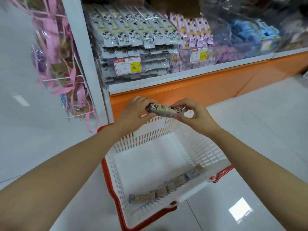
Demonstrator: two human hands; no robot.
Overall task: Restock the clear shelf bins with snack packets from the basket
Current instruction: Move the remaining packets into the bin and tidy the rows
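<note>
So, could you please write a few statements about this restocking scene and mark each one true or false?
1. The left hand and the right hand both grip one snack packet above the basket. True.
2. The basket is filled to the brim. False: only a few loose packets lie along its near wall.
3. The leftmost clear bin holds grey-white packets. True.
4. The price tag on that bin reads 25.80. False: it reads 15.80.
5. The shelf base below the bins is blue. False: it is orange.
</note>
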